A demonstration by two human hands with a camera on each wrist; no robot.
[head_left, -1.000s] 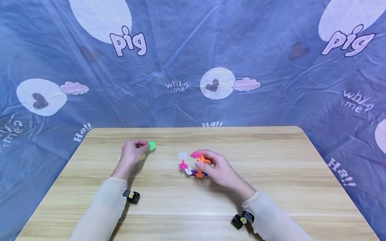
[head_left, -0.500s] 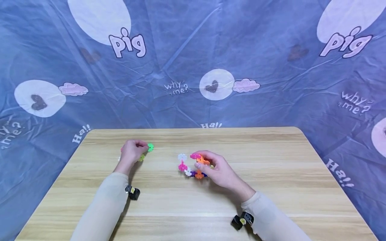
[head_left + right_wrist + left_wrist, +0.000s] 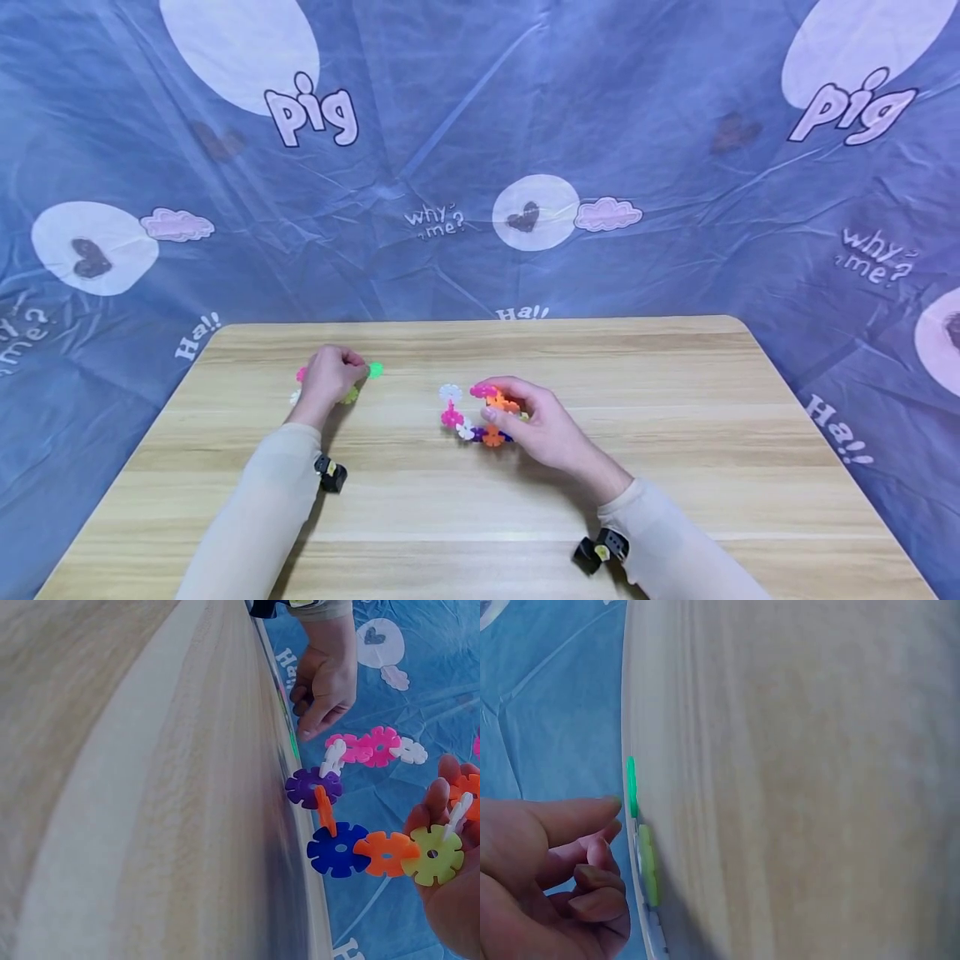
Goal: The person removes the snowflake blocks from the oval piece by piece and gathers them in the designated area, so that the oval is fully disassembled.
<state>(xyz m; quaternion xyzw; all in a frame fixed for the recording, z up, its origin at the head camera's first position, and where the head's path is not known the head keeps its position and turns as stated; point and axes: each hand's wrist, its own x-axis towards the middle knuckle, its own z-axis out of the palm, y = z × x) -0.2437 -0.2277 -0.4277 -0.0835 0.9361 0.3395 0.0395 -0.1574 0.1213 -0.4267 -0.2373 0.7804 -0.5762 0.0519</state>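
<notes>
In the head view my right hand (image 3: 551,429) grips a curved chain of interlocking snowflake discs (image 3: 492,436). Close up in the right wrist view, a yellow disc (image 3: 433,855) of that chain rests against the palm, followed by an orange disc (image 3: 385,853) and a dark blue disc (image 3: 330,853). Pink and white discs form its free end. My left hand (image 3: 325,385) hovers low at the left, fingers loosely bent. Just past its fingertips a green disc (image 3: 376,370) lies flat on the table. In the left wrist view the fingertips are right beside the green disc (image 3: 632,787).
Around the left hand lie loose discs: a lime one (image 3: 350,396), a pink one (image 3: 302,374) and a white one (image 3: 295,398), partly hidden by the hand. The wooden table (image 3: 465,500) ends at a blue printed cloth (image 3: 420,275) behind and at the sides.
The green disc, tilted up at the left fingertips before, now lies flat, let go by the left hand. The right hand and chain stay nearly in place; the head view shifts slightly.
</notes>
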